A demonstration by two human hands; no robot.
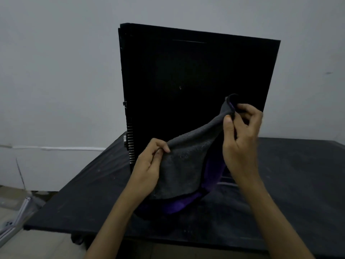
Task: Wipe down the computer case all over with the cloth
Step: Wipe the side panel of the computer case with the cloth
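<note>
A black computer case [186, 75] stands upright on a dark table [291, 184], its broad side panel facing me. In front of it hangs a grey cloth [184, 165] with a purple underside. My left hand [151, 165] pinches the cloth's lower left edge. My right hand [240, 135] pinches its upper corner, raised before the panel's lower right. The cloth is stretched between both hands and its bottom drapes down to the tabletop. The cloth and hands hide the case's lower front part.
The rear edge of the case with vent slots [130, 144] shows at the left. A pale wall [56, 71] rises behind. A metal frame piece [16, 217] lies on the floor at the lower left, beyond the table's left edge.
</note>
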